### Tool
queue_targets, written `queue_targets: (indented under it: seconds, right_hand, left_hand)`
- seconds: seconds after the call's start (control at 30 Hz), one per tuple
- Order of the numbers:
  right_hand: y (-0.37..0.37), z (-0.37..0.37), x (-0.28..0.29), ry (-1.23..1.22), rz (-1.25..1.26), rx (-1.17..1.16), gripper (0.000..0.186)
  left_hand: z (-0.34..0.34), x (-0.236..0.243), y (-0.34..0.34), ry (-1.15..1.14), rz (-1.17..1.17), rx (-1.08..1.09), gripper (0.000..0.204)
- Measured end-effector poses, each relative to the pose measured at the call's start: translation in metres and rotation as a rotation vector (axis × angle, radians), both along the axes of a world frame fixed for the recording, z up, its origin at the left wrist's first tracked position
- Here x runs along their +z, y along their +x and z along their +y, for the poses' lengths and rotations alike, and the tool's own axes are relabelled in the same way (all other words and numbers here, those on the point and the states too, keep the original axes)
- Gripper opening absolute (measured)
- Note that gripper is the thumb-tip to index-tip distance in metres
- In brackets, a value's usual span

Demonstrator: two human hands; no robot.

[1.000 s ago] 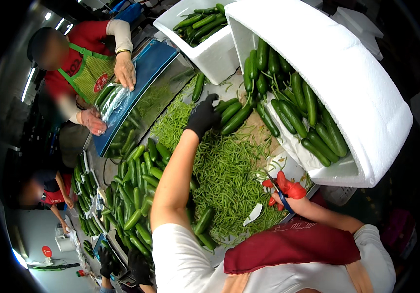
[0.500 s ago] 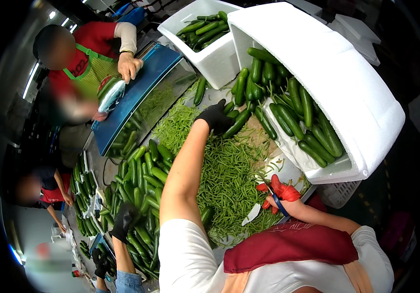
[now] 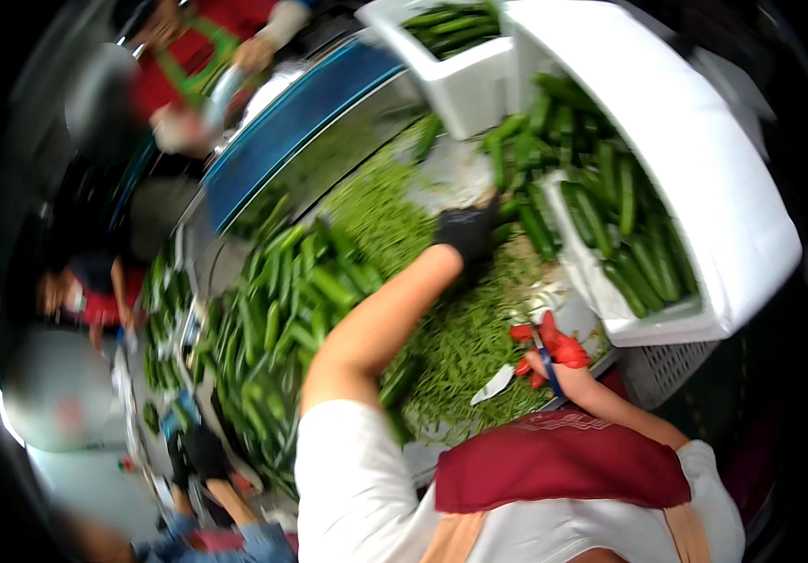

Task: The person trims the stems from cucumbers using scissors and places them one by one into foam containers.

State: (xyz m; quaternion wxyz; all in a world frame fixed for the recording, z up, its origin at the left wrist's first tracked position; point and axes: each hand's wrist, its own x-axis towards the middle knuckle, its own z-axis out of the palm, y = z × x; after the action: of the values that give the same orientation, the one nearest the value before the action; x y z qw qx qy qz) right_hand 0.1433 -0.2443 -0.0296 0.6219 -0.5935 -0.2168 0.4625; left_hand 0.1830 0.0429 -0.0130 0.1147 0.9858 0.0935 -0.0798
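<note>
My left hand point(image 3: 468, 232), in a black glove, reaches far over the cut green stems point(image 3: 465, 328) to the edge of a cucumber pile point(image 3: 537, 225). Its fingers are smeared by motion, so whether they grip a cucumber is unclear. Close to my body on the right, my right hand point(image 3: 562, 352), in a red glove, is closed around blue-handled scissors point(image 3: 548, 368). A white scrap point(image 3: 493, 386) lies on the stems beside it. More cucumbers point(image 3: 643, 253) spill from a large white foam box point(image 3: 695, 178) tipped on its side.
Another foam box point(image 3: 465, 94) with cucumbers stands at the back. A big cucumber heap point(image 3: 277, 319) covers the table left of my arm. Beyond a blue-topped partition point(image 3: 301, 127) works a person in a green apron. Co-workers' black-gloved hands point(image 3: 199, 455) are at lower left.
The view has shifted and blurred. My left hand has moved right along the pile, off the cucumber it was over. The right hand still holds the scissors. Co-workers' gloved hands have moved lower left.
</note>
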Motion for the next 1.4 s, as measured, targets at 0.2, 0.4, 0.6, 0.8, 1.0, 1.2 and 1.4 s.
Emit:
queue_targets:
  seconds: [0.2,0.4,0.6,0.8,1.0,1.2,1.4]
  right_hand:
    - [-0.004,-0.013,-0.012,0.076,-0.123,-0.040,0.049]
    - [0.015,-0.002,-0.002,0.116,-0.104,0.016,0.045]
    - [-0.005,0.041,0.045,0.225,-0.056,0.075,0.044]
    - [-0.016,0.056,0.072,0.322,-0.094,0.063,0.040]
    - [-0.015,0.062,0.078,0.299,-0.154,0.138,0.041]
    - [-0.001,0.060,0.094,0.218,-0.105,0.174,0.046]
    - [0.008,0.030,0.034,0.232,-0.805,-0.011,0.046]
  left_hand:
    - [-0.025,0.028,-0.043,-0.177,-0.213,0.202,0.101]
    - [-0.049,0.031,-0.126,-1.669,-0.797,0.312,0.090]
    - [-0.083,0.027,-0.179,-1.879,-0.894,0.365,0.083]
    - [-0.095,0.045,-0.188,-1.523,-0.877,0.403,0.100]
    - [-0.113,0.046,-0.187,-1.457,-0.882,0.353,0.100]
    - [-0.108,0.033,-0.182,-1.967,-0.988,0.527,0.062]
    - [-0.090,0.044,-0.176,-2.851,-1.120,0.390,0.053]
